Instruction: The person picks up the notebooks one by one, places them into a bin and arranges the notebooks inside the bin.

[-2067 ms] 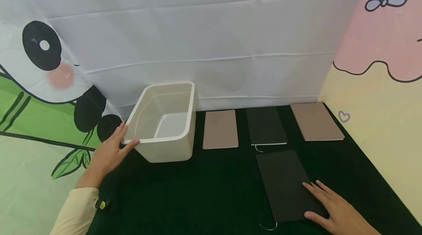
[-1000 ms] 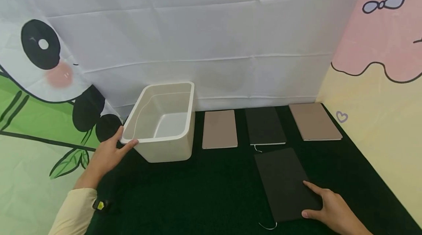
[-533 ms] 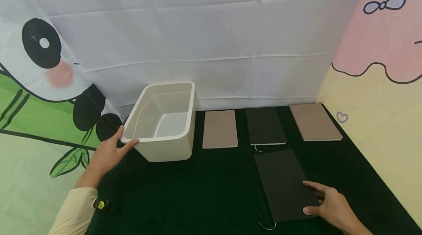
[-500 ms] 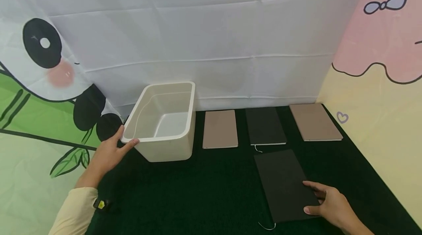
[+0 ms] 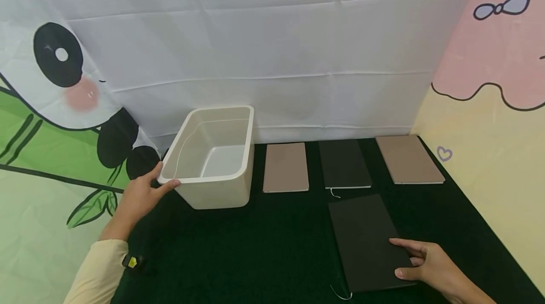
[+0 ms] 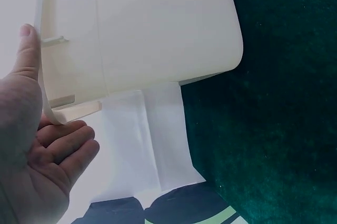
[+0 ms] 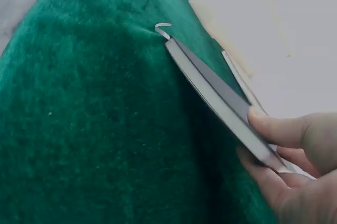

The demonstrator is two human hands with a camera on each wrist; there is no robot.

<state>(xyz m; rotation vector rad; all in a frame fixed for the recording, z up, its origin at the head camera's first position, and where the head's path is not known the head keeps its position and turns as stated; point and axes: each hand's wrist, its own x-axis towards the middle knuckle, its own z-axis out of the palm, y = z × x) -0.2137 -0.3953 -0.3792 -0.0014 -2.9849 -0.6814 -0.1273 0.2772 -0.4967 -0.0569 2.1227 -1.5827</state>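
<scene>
Touching the bin [image 5: 215, 195]: from my remote seat I see the left hand [image 5: 138, 200] spread around its near left corner, fingers loosely bent, resting there rather than clasping.
Bin's stance: upright on the green-covered worktop [image 5: 238, 252].
Left tan notebook [image 5: 285, 167]: flat, just beside the bin.
Far black notebook [image 5: 346, 164]: flat, next along the row.
Near black notebook [image 5: 362, 242]: in front of the far black one, near but apart, its right edge pinched.
Right tan notebook [image 5: 409, 159]: flat, last in the row.
Right hand [image 5: 440, 268]: thumb on the near black cover, fingers underneath, closed down to the notebook's thickness.
Slip risk: I judge the cover could swing down or slide free, since only one edge is held.
Bin risk: a push at that one corner could turn it or nudge it into the tan notebook.
My count: one bin, four notebooks (two black, two tan), two white ribbons [image 7: 162, 32], two hands.
</scene>
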